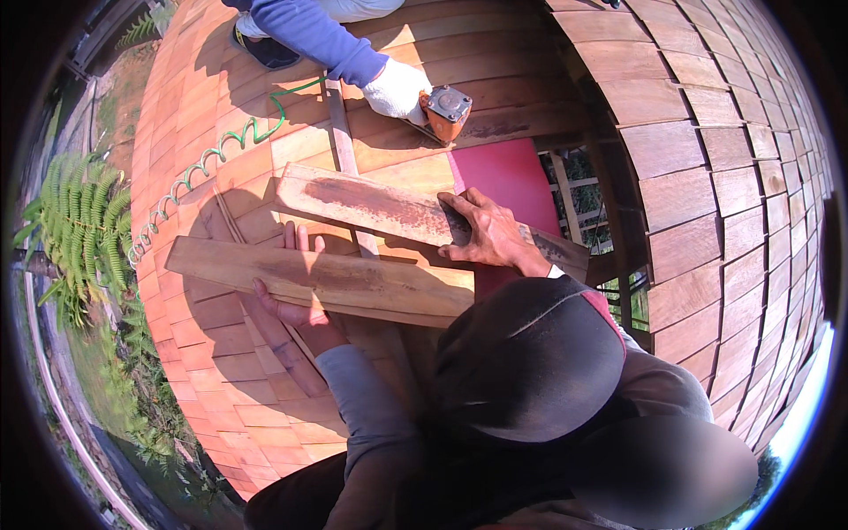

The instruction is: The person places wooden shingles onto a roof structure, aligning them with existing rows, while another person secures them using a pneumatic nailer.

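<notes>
My left hand (299, 305) is closed around a long wooden shingle (344, 276) from below, fingertips showing past its far edge and the thumb at the near one. Just beyond it, my right hand (488, 231) grips a second wooden shingle (362, 201) with a dark reddish stain along its face. The two pieces lie nearly parallel, slanting across the picture. A dark cap (534, 362) covers the near end of the left-hand shingle and part of my right arm.
At the far side, a co-worker's white-gloved hand (397, 91) holds an orange nail gun (448, 110); a green coiled hose (231, 140) trails left. A narrow batten (340, 132) and pink sheet (512, 181) lie on the shingled roof (212, 97). An open gap (579, 199) borders the right-hand shingles (680, 194).
</notes>
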Demonstrator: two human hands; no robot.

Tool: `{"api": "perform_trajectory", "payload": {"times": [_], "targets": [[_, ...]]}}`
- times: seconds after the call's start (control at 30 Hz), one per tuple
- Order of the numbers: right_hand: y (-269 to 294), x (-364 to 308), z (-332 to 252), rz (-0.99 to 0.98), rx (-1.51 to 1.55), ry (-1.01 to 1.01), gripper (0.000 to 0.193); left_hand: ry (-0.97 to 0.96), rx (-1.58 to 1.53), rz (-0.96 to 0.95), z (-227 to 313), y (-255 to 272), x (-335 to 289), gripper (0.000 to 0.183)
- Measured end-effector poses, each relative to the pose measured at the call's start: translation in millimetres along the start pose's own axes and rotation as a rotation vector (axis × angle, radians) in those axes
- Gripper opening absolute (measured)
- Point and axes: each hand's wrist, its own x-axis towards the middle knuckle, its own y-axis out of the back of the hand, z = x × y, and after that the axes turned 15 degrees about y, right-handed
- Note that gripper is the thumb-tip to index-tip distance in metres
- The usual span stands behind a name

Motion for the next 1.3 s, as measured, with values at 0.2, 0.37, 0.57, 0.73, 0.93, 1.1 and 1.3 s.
{"api": "perform_trajectory", "payload": {"times": [0.2, 0.37, 0.57, 0.73, 0.93, 1.1, 1.3], "targets": [[15.3, -13.5, 31.5, -0.041, -0.171, -0.017, 0.091, -0.102, 0.026, 0.01, 24.7, 16.5, -11.4, 0.107], [19.6, -25.5, 56.9, -0.048, -0.169, 0.079, 0.091, -0.142, -0.01, -0.008, 35.1, 20.7, -15.8, 0.1], [12.1, -48.8, 87.8, -0.015, -0.031, 0.037, 0.094, -0.069, -0.04, -0.139, 25.8, 20.4, -6.9, 0.104], [16.9, -53.4, 81.9, -0.068, -0.189, 0.012, 0.093, -0.062, -0.008, -0.095, 25.4, 15.5, -6.8, 0.104], [24.1, -58.1, 89.8, -0.041, -0.177, 0.015, 0.091, -0.079, -0.021, -0.111, 25.4, 12.0, -7.6, 0.105], [31.0, -56.1, 89.5, 0.03, -0.243, 0.039, 0.085, -0.086, -0.083, -0.159, 25.8, 15.0, -7.7, 0.104], [41.0, -49.0, 94.8, 0.002, -0.245, -0.036, 0.085, -0.092, -0.059, -0.124, 26.2, 9.6, -11.0, 0.106]]}}
